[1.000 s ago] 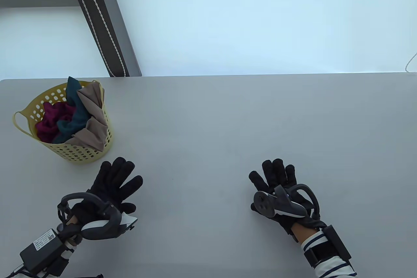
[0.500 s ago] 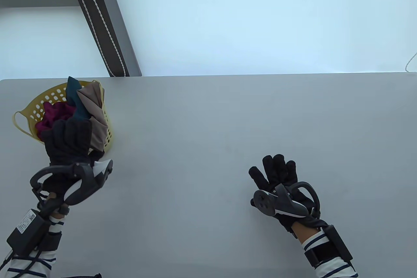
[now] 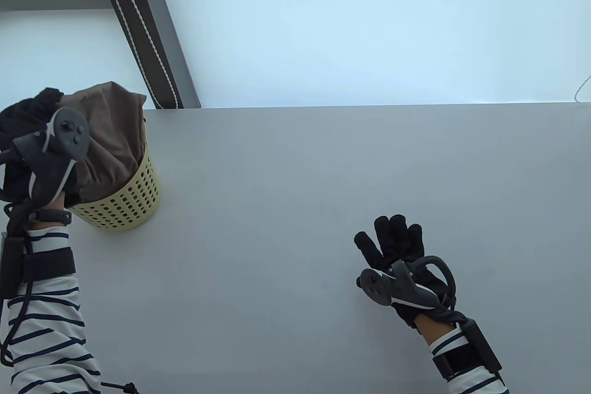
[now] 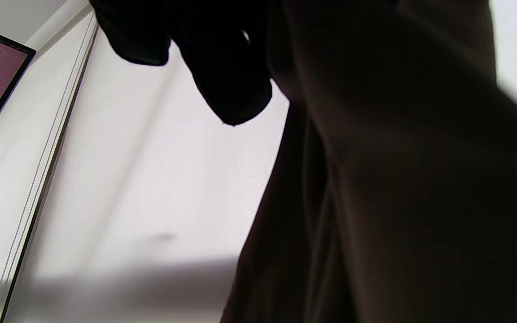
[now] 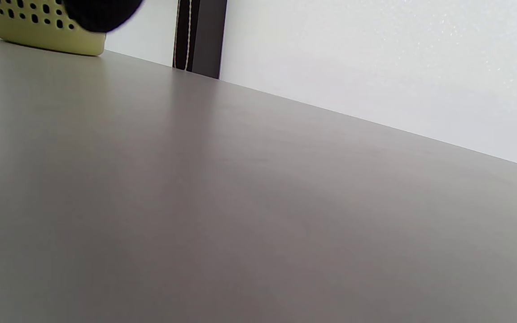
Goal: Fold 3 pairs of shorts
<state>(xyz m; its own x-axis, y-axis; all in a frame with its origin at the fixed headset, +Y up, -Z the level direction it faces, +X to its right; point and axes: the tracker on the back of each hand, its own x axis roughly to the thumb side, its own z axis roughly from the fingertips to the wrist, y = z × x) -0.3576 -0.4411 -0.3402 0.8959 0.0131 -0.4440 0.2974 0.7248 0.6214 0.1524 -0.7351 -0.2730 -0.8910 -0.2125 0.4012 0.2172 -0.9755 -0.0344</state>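
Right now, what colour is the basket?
Pale yellow basket, clearest in the table view.

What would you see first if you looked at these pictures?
First, the brown shorts bunched up at the table's far left, lifted by the left hand out of a yellow basket full of holes. Then the right hand, in a black glove, lying flat with fingers spread on the bare grey table, near the front right.
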